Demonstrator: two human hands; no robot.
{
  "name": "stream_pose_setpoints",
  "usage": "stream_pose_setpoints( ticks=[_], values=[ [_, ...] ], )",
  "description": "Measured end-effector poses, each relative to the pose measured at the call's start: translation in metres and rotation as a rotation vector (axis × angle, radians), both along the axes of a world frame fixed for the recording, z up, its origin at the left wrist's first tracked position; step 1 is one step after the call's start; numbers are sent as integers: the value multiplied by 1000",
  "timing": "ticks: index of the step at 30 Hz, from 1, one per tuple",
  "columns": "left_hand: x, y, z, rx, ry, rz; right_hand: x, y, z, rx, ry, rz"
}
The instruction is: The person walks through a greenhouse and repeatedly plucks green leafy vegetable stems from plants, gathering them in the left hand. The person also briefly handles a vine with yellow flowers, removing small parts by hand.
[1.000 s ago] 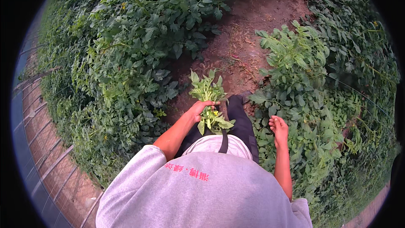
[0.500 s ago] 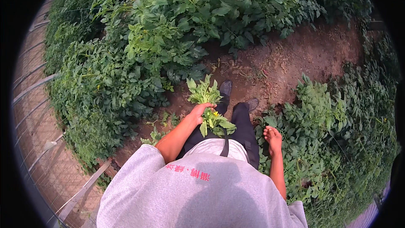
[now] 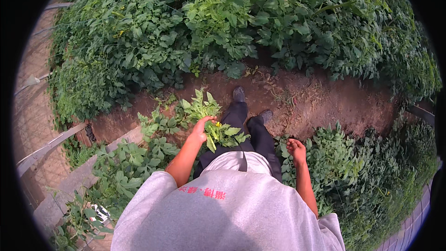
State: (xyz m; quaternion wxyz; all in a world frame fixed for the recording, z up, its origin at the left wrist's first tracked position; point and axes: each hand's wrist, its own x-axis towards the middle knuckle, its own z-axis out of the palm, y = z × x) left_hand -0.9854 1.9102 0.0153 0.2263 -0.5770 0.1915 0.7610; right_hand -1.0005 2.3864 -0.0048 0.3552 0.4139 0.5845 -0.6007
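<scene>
My left hand (image 3: 200, 129) is closed around a bunch of leafy green shoots (image 3: 203, 108), in front of my left thigh. Leaves stick out above and below the fist, and a small yellow flower (image 3: 218, 124) shows beside the fingers. Out to the right, my right hand (image 3: 296, 150) is raised with its fingers curled in. Whatever it may hold is hidden. It is over the edge of the green plants (image 3: 330, 158) on my right.
A dense row of leafy plants (image 3: 223, 14) spans the far side. Bare brown soil (image 3: 320, 104) runs between the rows, with my dark shoes (image 3: 239, 94) on it. On the left are a grey concrete edge (image 3: 62, 200), pale metal strips (image 3: 51, 148) and netting.
My view has turned leftward, bringing the concrete edge and more plants at lower left into sight. The left hand keeps the shoots, slightly further left. The right hand stays curled.
</scene>
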Motion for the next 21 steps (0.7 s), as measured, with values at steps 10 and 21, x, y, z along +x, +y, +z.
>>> stream_pose_setpoints(
  ticks=[10,21],
  values=[
    [29,-56,-41,-17,-15,285,-52,-36,16,142,-8,251],
    [-22,-163,14,-624,281,-591,-69,-163,74,107,171,435]
  ],
)
